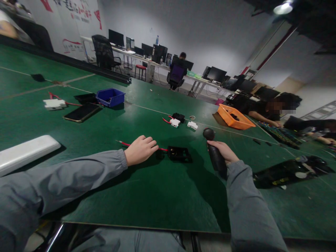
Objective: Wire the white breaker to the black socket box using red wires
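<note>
My left hand [141, 149] is closed around a red wire [163, 149], with the wire's bare end sticking out to the left of my fingers. The other end of this wire runs into a small open black plastic housing [179, 154], which lies on the green table and has brass-coloured parts inside. To the right of the housing, my right hand [225, 151] grips a black handheld tool [216, 157] with a thick handle and a rounded head [208, 133]. The tool's tip and exact kind cannot be made out.
Beyond the hands lie white connector pieces [192, 125] and a black part [178, 117]. An orange bin [233, 117] stands far right, a blue bin [110, 97] and a phone [82, 112] left. A white bar-shaped object [28, 154] and a dark bottle [288, 172] flank my arms.
</note>
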{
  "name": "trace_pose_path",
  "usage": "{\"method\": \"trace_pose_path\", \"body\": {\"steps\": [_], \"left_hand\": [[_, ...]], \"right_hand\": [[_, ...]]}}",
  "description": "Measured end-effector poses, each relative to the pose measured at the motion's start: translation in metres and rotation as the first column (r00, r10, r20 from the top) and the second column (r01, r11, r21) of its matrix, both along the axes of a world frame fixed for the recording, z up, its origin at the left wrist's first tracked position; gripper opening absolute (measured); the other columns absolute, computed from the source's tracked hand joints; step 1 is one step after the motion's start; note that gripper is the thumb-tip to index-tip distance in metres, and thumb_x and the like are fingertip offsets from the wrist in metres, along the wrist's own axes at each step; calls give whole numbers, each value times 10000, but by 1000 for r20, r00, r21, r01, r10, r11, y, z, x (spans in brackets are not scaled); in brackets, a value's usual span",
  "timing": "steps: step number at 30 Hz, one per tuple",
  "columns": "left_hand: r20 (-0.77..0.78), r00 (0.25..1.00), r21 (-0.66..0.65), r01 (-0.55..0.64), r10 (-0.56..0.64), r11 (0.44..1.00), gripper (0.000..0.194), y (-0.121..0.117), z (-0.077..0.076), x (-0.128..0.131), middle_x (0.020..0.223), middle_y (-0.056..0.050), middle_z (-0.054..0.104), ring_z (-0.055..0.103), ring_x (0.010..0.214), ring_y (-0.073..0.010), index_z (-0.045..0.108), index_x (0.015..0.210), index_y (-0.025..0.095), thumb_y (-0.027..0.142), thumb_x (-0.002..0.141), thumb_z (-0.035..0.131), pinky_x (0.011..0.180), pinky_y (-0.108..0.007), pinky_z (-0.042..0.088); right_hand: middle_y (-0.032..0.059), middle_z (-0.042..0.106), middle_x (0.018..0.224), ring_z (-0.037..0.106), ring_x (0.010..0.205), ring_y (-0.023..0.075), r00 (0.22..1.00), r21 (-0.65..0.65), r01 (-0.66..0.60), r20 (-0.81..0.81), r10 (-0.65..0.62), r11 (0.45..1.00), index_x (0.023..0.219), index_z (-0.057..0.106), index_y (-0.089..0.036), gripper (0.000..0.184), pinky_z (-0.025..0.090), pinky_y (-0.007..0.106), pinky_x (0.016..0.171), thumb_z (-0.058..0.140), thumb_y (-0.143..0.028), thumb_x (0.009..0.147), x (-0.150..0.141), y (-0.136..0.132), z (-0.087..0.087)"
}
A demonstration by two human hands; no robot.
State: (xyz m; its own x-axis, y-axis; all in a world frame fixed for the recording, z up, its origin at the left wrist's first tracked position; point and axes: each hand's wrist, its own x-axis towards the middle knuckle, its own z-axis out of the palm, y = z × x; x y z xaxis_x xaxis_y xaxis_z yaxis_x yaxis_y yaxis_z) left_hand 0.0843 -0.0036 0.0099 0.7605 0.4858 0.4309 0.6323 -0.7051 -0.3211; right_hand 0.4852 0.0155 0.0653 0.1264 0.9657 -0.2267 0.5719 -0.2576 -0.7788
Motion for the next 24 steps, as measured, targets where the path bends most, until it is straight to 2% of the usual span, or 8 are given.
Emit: {"method": "trace_pose_path", "body": {"steps": [1,3,5,7,10,13,18,24], "left_hand": [[4,1000,-1,-9,9,1000,112,0,0,0,908,-58,634,534,864,-209,613,984,187,244,952,522,673,-358,306],[15,1000,-1,-15,15,1000,108,1,-1,-1,899,-64,630,532,863,-211,612,965,183,244,949,524,672,-360,303],[24,1000,-2,-11,11,1000,107,2,-1,-1,893,-71,627,527,862,-214,612,960,182,251,943,532,667,-359,296],[32,999,-1,-8,8,1000,108,2,-2,-2,887,-71,623,519,854,-215,612,959,186,256,941,533,662,-358,291],[35,999,8,0,0,1000,122,3,-2,-2,887,-66,618,511,850,-214,611,956,191,268,949,516,662,-356,292],[31,999,13,18,-18,1000,144,3,-2,-3,903,-68,617,510,857,-216,609,1004,189,277,948,510,667,-357,293],[45,999,9,18,-18,1000,141,3,-3,-4,898,-65,613,507,844,-216,603,1024,192,260,942,511,667,-357,285],[50,999,8,21,-22,1000,99,2,-4,-4,880,-74,604,503,831,-220,598,969,182,233,918,529,657,-357,283]], "right_hand": [[59,698,840,615,640,148,987,29,27,-157,-22,999,971,663,-161,385,501,243,557,652,-519,831,-8,-7,7],[58,697,909,613,650,128,886,37,66,-462,-41,997,983,684,-166,340,507,211,546,702,-454,804,-25,-25,25],[60,695,911,600,620,118,784,4,24,-621,-16,1000,999,703,-163,353,516,203,537,679,-461,812,-44,-46,44],[64,689,858,577,577,118,707,3,-63,-706,47,998,992,713,-151,416,525,212,533,659,-519,804,-61,-67,62],[69,676,817,540,517,112,640,-32,-186,-762,97,982,1002,719,-132,505,504,219,474,661,-580,774,-81,-96,81],[72,667,795,535,494,100,617,-94,-248,-783,83,964,1007,717,-112,545,498,211,472,676,-597,762,-93,-116,92],[93,691,873,576,536,115,663,-163,-229,-748,31,960,1042,711,-144,474,512,214,499,651,-560,822,-104,-132,98],[94,690,813,578,520,117,708,-163,-209,-705,35,964,990,713,-124,435,514,204,475,638,-527,844,-112,-127,96]]}}
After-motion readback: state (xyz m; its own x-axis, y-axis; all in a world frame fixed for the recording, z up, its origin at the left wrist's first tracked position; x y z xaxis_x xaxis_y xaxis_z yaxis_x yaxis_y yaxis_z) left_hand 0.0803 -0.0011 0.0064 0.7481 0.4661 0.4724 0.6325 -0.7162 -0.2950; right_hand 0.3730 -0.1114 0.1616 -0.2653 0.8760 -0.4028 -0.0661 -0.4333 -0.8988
